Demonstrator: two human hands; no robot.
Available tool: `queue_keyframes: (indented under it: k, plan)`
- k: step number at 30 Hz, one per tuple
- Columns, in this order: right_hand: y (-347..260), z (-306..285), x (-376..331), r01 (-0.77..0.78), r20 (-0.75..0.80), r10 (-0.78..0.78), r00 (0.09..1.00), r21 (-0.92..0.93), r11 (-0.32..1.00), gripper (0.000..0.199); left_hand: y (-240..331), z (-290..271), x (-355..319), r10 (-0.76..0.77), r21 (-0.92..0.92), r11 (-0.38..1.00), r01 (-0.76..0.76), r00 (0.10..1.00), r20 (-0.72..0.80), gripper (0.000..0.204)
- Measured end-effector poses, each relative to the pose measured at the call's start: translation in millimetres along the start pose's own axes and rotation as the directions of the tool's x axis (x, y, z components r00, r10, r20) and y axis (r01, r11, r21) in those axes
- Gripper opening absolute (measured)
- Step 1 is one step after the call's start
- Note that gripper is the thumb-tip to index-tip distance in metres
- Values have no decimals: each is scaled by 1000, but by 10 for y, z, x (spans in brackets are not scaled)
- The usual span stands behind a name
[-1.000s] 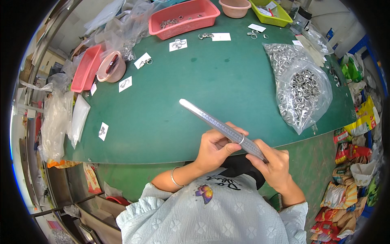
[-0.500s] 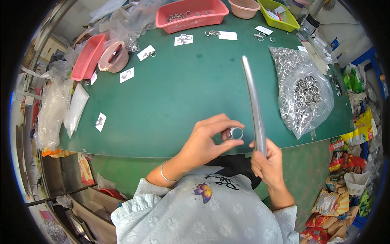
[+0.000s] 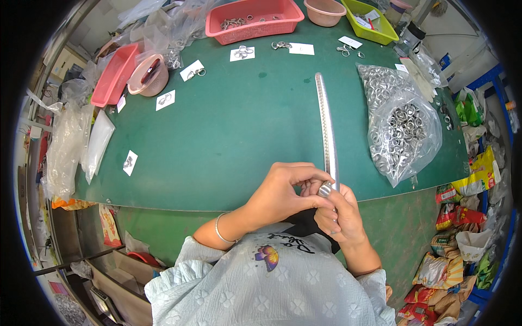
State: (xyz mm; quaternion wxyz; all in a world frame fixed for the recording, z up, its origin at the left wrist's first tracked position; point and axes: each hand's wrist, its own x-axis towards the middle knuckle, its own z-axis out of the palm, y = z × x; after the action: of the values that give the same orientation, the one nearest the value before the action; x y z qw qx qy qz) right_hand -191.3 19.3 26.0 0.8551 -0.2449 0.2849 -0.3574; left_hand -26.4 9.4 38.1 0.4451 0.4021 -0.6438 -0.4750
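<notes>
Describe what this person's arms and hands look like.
The left hand and right hand wear no gloves. A thin, silver-coloured metal bangle circles the left wrist; none shows on the right. Pale blue, textured fabric sleeves end well above the wrists, with a ruffle on the left.

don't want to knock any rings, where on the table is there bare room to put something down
The table is barest in its middle, between the left cards and the held mandrel; a narrower patch lies between mandrel and ring bag. Crowded: the far edge, with red basket, bowl and green tray, and the left edge, with plastic.
</notes>
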Motion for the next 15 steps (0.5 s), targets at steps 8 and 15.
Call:
queue_keyframes:
  k: [8,15]
  plan:
    - [-6,-14,13,8,-36,-9,999,-30,1000,24,-2,29,24,73,49,996,-71,997,-33,30]
    - [-46,-55,22,56,-90,-65,994,-105,993,20,-23,32,72,59,62,997,-56,997,-42,32]
